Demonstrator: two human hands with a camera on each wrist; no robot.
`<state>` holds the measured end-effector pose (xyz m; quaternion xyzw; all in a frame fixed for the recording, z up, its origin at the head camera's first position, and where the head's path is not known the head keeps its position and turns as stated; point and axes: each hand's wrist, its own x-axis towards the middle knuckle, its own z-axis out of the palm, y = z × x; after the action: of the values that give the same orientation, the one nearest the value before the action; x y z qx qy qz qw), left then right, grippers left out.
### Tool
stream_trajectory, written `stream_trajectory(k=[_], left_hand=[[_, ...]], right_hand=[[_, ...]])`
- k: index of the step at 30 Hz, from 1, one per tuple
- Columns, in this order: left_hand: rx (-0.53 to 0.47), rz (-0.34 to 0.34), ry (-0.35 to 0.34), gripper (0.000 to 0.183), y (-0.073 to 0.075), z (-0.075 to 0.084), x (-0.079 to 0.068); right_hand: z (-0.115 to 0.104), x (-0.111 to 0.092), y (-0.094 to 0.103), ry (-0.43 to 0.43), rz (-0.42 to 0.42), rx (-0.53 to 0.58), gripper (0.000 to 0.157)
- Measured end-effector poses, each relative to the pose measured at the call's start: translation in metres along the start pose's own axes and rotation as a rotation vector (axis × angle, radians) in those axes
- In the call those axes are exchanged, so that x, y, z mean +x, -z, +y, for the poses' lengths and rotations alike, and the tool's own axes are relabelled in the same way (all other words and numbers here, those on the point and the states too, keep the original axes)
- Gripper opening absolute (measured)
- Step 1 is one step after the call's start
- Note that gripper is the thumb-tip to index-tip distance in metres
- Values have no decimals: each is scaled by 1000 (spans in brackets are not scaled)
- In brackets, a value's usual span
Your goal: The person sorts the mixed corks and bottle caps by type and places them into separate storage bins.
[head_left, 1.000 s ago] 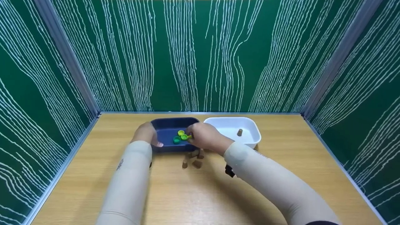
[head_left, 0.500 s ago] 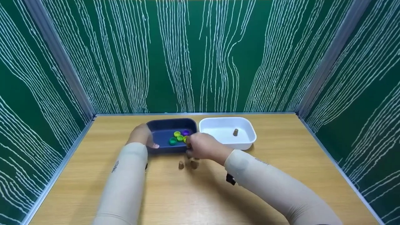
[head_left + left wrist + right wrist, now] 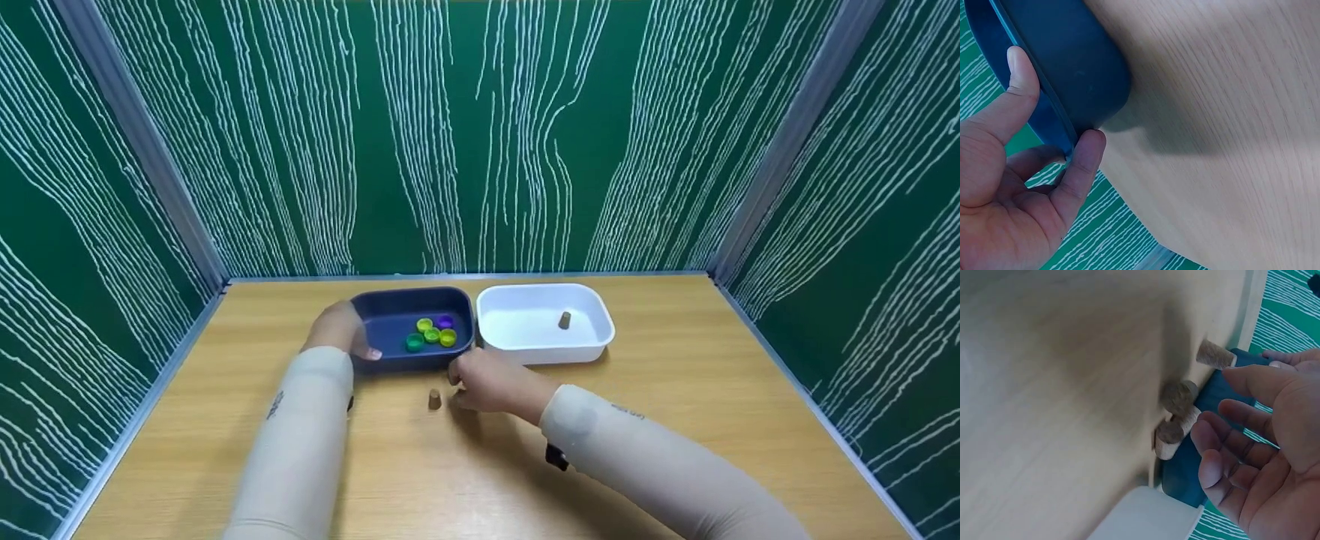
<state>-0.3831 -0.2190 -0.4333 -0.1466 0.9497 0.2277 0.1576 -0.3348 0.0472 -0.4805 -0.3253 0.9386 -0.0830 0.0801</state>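
My right hand (image 3: pixel 491 382): fingers loosely curled, nothing in them. Lone cork (image 3: pixel 435 399) at their 9 o'clock, close by my thumb in the wrist view; contact cannot be told. Cork cluster (image 3: pixel 1168 439) near my fingertips, hidden from the head view behind my hand. My left hand (image 3: pixel 334 326) grips the navy tray (image 3: pixel 386 334), at 10 o'clock, five cups (image 3: pixel 432 336) inside. White tray (image 3: pixel 545 356) at 1 o'clock; one cork inside.
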Motion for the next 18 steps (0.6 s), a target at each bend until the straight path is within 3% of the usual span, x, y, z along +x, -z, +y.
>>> stream_trajectory(k=[5,12,18], left_hand=[[-6,-1,-4,108,0,0,-2],[116,-39,-29,109,3,0,-1],[57,-30,-3,109,2,0,3]], right_hand=[[2,-1,-8,13,13,38,9],[6,0,-17,40,61,75,13],[4,3,-19,9,83,55,16]])
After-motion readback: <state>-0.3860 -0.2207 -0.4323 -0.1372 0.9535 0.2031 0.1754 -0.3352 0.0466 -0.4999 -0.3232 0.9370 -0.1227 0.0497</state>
